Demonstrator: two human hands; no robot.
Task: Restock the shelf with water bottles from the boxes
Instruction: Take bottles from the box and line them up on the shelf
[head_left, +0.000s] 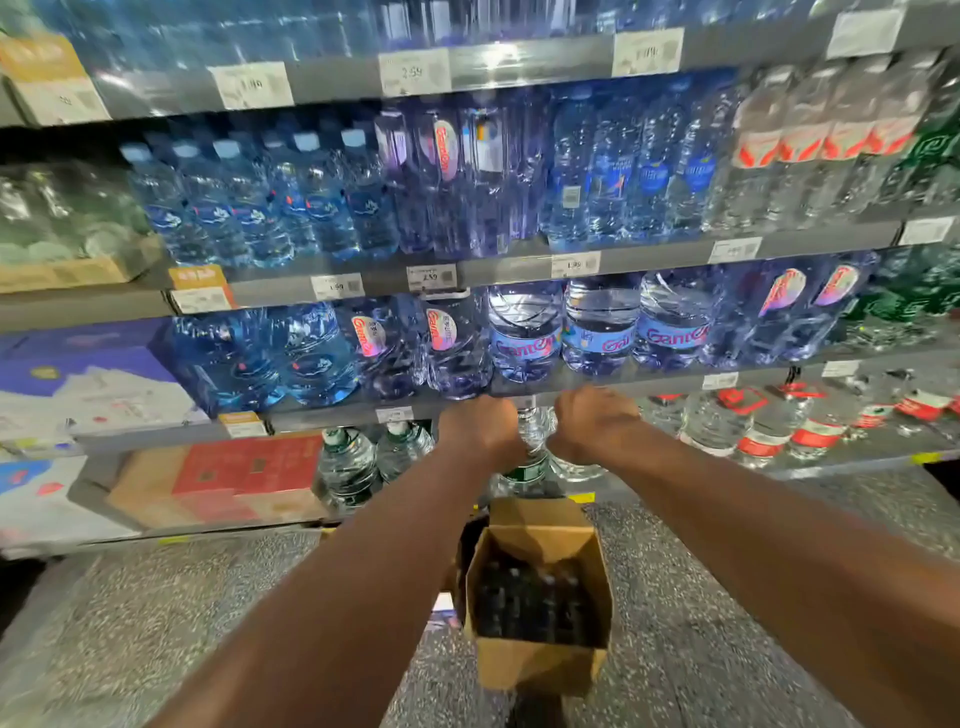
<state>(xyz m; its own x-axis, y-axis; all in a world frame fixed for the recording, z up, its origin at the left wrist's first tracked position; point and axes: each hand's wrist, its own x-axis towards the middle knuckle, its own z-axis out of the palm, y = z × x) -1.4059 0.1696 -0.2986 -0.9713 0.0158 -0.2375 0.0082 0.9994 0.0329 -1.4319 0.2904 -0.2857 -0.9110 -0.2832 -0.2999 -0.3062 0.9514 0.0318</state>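
While left hand and right hand clasp a bottle, shelf edge above, box below.

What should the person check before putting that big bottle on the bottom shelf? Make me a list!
1. Both hands hold the big bottle: the left hand and right hand wrap its sides. Ok.
2. Big bottle upright, cap on top: ok.
3. Free spot on the bottom shelf behind the hands: hidden by the hands and bottle. Cannot tell.
4. Green-capped bottles next to it stand upright and apart from the hands: ok.
5. Box on the floor is open, with more bottles inside: ok.
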